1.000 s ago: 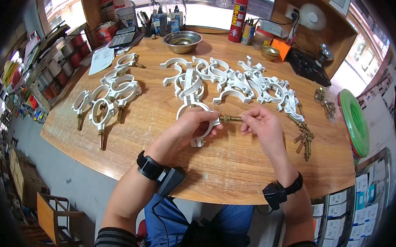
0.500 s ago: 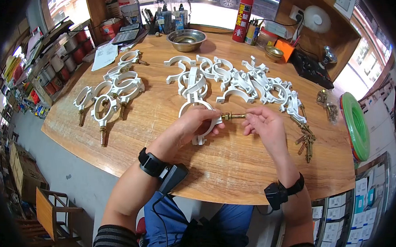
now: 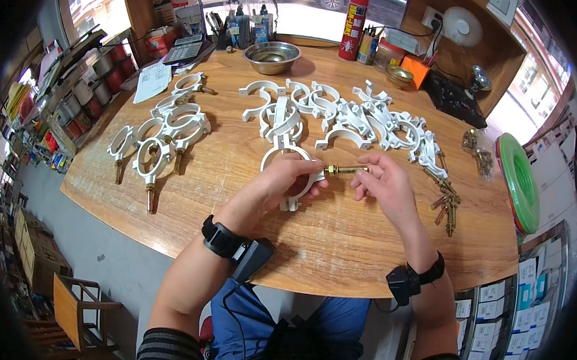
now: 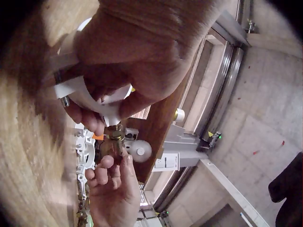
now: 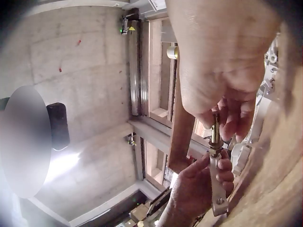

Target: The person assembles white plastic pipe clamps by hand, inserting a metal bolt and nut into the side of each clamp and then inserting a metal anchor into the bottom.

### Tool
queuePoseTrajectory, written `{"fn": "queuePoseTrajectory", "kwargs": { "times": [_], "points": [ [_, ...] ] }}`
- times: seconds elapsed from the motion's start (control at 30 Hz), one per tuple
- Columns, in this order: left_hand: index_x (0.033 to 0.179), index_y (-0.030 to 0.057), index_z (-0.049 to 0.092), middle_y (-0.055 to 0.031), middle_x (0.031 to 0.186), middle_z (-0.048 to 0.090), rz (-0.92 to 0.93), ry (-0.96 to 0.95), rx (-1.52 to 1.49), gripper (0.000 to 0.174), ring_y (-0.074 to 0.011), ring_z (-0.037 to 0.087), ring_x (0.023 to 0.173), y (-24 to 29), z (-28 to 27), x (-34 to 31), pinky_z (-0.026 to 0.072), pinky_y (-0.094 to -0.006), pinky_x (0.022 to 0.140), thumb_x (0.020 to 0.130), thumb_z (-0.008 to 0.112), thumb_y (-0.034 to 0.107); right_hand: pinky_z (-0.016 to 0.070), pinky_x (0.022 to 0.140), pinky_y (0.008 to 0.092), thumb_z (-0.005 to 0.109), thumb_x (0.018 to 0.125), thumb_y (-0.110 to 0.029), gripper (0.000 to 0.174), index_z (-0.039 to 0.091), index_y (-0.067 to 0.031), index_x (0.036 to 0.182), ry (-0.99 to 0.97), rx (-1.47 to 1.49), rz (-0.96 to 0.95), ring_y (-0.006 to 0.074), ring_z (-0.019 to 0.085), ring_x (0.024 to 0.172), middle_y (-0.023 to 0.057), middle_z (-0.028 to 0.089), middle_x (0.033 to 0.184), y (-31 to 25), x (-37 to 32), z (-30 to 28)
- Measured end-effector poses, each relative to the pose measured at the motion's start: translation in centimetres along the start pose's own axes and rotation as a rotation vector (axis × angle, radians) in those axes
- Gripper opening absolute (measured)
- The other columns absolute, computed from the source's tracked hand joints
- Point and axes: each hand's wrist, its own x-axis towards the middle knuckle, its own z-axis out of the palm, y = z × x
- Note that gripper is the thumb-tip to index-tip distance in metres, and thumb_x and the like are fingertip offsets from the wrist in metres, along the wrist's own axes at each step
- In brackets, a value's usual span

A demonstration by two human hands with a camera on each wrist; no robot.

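A white ring-shaped pipe clamp [image 3: 301, 153] is gripped by my left hand [image 3: 277, 182], thumb on top and fingers beneath. From its right side a brass-coloured expansion bolt [image 3: 345, 170] sticks out, lying level. At the bolt's far end my right hand [image 3: 388, 183] pinches it between thumb and fingers. In the right wrist view the bolt [image 5: 216, 134] stands in line with the clamp's edge [image 5: 218, 187], its nut close against the clamp. The left wrist view shows a screw [image 4: 65, 100] across the clamp's opposite joint.
Several clamps with bolts fitted [image 3: 165, 163] lie on the left. A heap of white clamp halves [image 3: 344, 137] spreads across the middle and right. Loose bolts [image 3: 450, 215] lie right of my right hand. A metal bowl [image 3: 272, 68] and red spray can [image 3: 353, 29] stand behind.
The view has shifted slightly. My right fingers shift a little at the bolt's end, and its nut shows turned differently. My left hand keeps its hold on the clamp.
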Motion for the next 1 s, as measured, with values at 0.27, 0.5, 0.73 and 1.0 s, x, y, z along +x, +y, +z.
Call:
{"fn": "queuePoseTrajectory", "kwargs": {
  "times": [0.27, 0.5, 0.73, 1.0],
  "points": [
    [0.085, -0.0026, 0.051, -0.0098, 0.073, 0.060, -0.003, 0.017, 0.022, 0.022, -0.0128, 0.056, 0.058, -0.1, 0.0, 0.1, 0.0465, -0.0222, 0.053, 0.085, 0.049, 0.019, 0.0433, 0.048, 0.0212, 0.049, 0.086, -0.013, 0.017, 0.047, 0.0041, 0.088, -0.053, -0.024, 0.140, 0.0118, 0.052, 0.050, 0.0104, 0.055, 0.067, -0.4, 0.1, -0.6],
    [0.086, -0.0026, 0.051, -0.0100, 0.074, 0.059, 0.001, 0.005, 0.026, 0.022, -0.0133, 0.056, 0.059, 0.1, 0.0, 0.0, 0.0471, -0.0229, 0.054, 0.085, 0.049, 0.019, 0.0425, 0.045, 0.0202, 0.049, 0.087, -0.017, 0.020, 0.047, 0.0030, 0.086, -0.036, 0.142, 0.014, 0.0117, 0.051, 0.047, 0.0093, 0.055, 0.063, -0.1, 0.1, -0.3],
    [0.093, -0.0002, 0.053, -0.0082, 0.073, 0.059, -0.009, 0.035, 0.038, 0.024, -0.0127, 0.056, 0.059, -0.1, 0.2, 0.0, 0.0444, -0.0216, 0.052, 0.086, 0.048, 0.022, 0.0405, 0.047, 0.0187, 0.048, 0.087, -0.018, 0.017, 0.049, -0.0007, 0.088, -0.063, -0.022, 0.174, 0.0115, 0.054, 0.052, 0.0087, 0.056, 0.069, -0.4, 0.3, -1.1],
    [0.090, -0.0027, 0.050, -0.0102, 0.075, 0.060, -0.007, -0.007, 0.010, 0.022, -0.0134, 0.056, 0.059, 0.0, 0.0, 0.0, 0.0469, -0.0228, 0.054, 0.085, 0.049, 0.019, 0.0440, 0.047, 0.0199, 0.051, 0.086, -0.016, 0.019, 0.049, 0.0025, 0.086, -0.062, 0.137, 0.047, 0.0114, 0.055, 0.053, 0.0095, 0.056, 0.068, -0.2, 0.2, -0.6]
  ]
}}
